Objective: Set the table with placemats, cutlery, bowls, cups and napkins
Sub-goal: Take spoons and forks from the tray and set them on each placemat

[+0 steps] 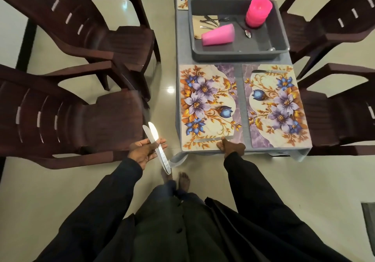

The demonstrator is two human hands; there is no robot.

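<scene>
Table [182, 38] (grey-clothed) amid brown chairs [113, 115] on glossy floor [284, 180].

knives [160, 148]: shiny metal | tub [282, 38]: matt grey plastic | floor [304, 180]: glossy

One head-worn wide-angle view, tilted steeply down.
It faces forward over the near edge of the grey-clothed counter [242, 103], the wearer's bare feet [184, 181] directly below.

left grip [144, 152] palm up, pinching, right grip [232, 147] curled
</scene>
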